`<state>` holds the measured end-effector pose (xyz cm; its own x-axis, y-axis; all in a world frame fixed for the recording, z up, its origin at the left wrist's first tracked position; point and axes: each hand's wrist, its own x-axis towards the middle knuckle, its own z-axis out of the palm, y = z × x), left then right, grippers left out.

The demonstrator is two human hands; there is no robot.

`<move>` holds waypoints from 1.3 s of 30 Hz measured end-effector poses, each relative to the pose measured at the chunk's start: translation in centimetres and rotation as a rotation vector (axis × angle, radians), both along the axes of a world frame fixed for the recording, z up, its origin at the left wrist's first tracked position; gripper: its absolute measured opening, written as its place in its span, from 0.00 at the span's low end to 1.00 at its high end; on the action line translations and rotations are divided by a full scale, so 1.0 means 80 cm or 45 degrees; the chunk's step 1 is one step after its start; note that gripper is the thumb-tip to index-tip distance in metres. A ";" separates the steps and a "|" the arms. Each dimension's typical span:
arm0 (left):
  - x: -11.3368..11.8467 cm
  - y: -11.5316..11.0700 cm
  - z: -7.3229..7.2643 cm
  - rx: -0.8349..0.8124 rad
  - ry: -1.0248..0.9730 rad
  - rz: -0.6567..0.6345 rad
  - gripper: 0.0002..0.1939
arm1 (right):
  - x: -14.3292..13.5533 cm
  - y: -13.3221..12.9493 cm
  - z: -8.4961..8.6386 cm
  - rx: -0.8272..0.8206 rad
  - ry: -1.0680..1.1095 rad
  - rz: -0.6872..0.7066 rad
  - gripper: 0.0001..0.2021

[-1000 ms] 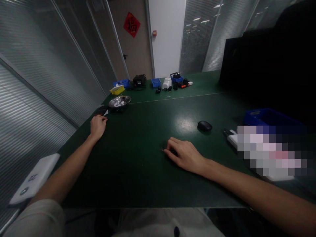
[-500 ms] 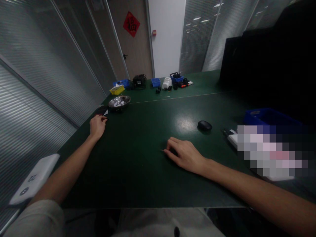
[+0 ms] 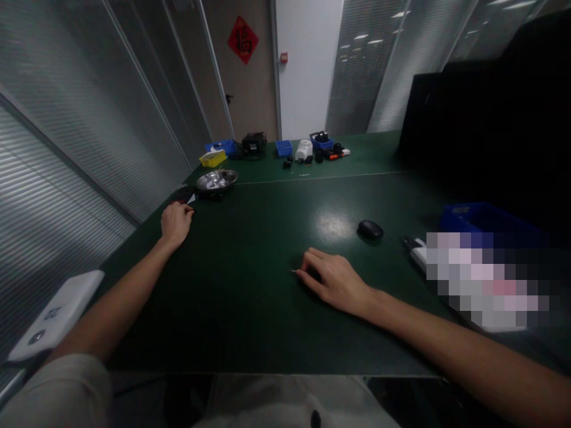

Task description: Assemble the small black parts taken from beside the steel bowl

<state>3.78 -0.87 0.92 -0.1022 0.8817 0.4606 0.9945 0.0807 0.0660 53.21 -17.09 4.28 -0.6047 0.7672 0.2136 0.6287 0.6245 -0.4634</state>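
Observation:
My right hand (image 3: 332, 278) rests low over the green table, thumb and fingertips pinched on a small thin shiny piece (image 3: 292, 271). Only its tip pokes out to the left, so its kind does not show. Farther off at the left edge, my left hand (image 3: 176, 224) is closed with the fingertips together. Whatever those fingers hold, if anything, is too dark and small to name. Just beyond them lies a dark flat item (image 3: 182, 195) with a bit of red and a white corner. Behind that stands a round metal bowl (image 3: 229, 177) with pale small things inside.
A black computer mouse (image 3: 370, 229) lies right of my right hand. Beyond it are a blue bin (image 3: 464, 211) and a white, partly blurred-out object (image 3: 419, 255). A yellow tray (image 3: 213, 159), a blue basket (image 3: 284, 148) and dark gear line the back. A white device (image 3: 57, 315) sits by my left forearm.
The view has shifted slightly. Both hands keep their pinched poses in nearly the same places, and nothing has visibly been taken up or let go.

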 end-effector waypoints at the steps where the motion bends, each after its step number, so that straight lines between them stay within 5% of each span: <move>1: 0.000 0.000 -0.001 0.002 0.002 0.006 0.15 | 0.000 0.000 0.001 -0.007 -0.008 -0.002 0.07; 13: 0.002 0.007 -0.013 0.085 -0.316 0.048 0.09 | -0.003 0.000 -0.004 0.003 -0.042 -0.049 0.10; 18: 0.022 0.002 -0.003 0.040 -0.445 -0.001 0.08 | -0.005 0.001 -0.003 0.003 -0.052 -0.046 0.10; 22: 0.100 -0.031 0.016 -0.062 -0.600 -0.377 0.08 | -0.007 0.000 -0.003 -0.004 -0.038 -0.060 0.10; 26: 0.216 -0.100 0.023 -0.354 -0.889 -0.951 0.08 | -0.007 0.001 -0.003 -0.019 -0.013 -0.075 0.10; 29: 0.274 -0.145 0.020 -0.506 -0.906 -1.286 0.05 | -0.006 0.001 -0.001 -0.024 0.017 -0.072 0.09; 39: 0.285 -0.162 0.029 -0.560 -0.859 -1.421 0.15 | -0.008 0.000 0.001 -0.018 -0.051 -0.086 0.09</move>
<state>26.58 -13.81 3.21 0.6595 0.7019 0.2692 0.3306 -0.5924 0.7347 52.59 -17.08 4.32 -0.5594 0.8094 0.1788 0.6875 0.5735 -0.4454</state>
